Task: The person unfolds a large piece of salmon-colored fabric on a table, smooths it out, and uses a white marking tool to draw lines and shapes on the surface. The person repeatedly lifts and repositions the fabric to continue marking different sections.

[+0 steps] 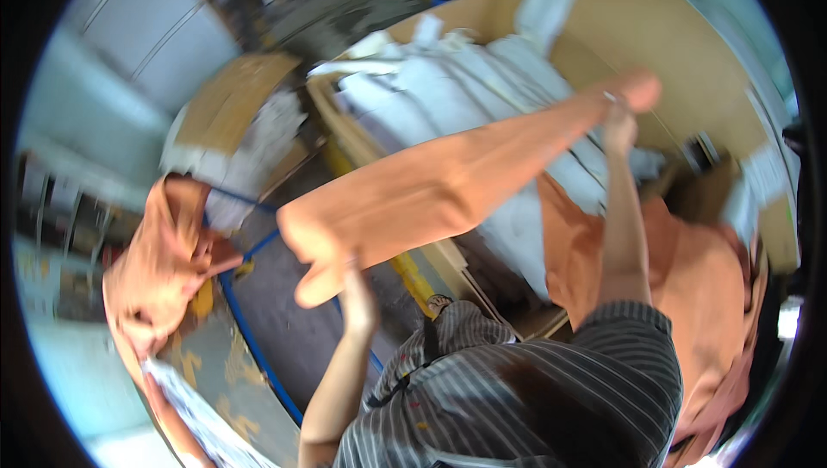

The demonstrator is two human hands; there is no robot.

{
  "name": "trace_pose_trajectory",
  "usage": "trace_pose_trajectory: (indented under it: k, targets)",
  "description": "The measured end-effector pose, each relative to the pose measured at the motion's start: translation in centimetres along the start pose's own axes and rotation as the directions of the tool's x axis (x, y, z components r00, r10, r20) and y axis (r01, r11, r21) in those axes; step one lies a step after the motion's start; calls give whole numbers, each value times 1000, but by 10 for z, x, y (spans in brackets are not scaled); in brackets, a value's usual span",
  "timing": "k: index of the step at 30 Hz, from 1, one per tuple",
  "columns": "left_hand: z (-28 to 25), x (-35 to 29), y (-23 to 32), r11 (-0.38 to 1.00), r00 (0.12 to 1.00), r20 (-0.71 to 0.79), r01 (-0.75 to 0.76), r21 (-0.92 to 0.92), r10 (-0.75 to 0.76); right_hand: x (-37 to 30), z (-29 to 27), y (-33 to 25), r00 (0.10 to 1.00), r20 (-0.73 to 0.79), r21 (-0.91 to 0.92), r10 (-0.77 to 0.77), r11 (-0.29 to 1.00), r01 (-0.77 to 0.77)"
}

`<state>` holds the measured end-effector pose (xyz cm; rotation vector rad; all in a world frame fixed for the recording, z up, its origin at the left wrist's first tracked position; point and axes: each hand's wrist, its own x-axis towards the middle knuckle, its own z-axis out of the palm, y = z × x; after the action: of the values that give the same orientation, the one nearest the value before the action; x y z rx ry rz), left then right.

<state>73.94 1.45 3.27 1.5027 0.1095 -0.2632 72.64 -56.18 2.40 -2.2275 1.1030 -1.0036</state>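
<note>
A long folded piece of orange cloth [448,179] is stretched slantwise in front of me, wide at its left end and narrow at its right. My left hand [358,306] is closed on its lower left edge, the fingers partly hidden and blurred. Farther out, my right hand [618,130] grips the narrow end, bunched above the fingers. More orange cloth [689,270] lies heaped beside my right arm. Another orange cloth [164,270] hangs at the left, touched by neither hand.
A large cardboard box [340,128] full of white wrapped bundles [431,93] stands ahead. Left of it is a smaller carton [228,102] with pale plastic around it. A blue metal frame [250,347] runs along the left, near a worn grey board [220,365].
</note>
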Motion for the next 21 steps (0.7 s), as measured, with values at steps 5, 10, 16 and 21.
trace_pose_trajectory:
  k: [5,10,16,21]
  targets:
    - [33,2,-62,844,756,394,390,368,-522,11,52,163,986,76,341,151,925,-168]
    - [-37,6,-69,942,930,152,336,23,-336,-121,114,146,678,624,397,390,589,-704]
    - [-137,50,14,990,916,-401,-81,-116,28,-215,133,-64,416,908,229,47,776,-587]
    - [-220,116,83,865,785,-410,-306,397,465,-268,148,-191,331,906,413,-265,731,-544]
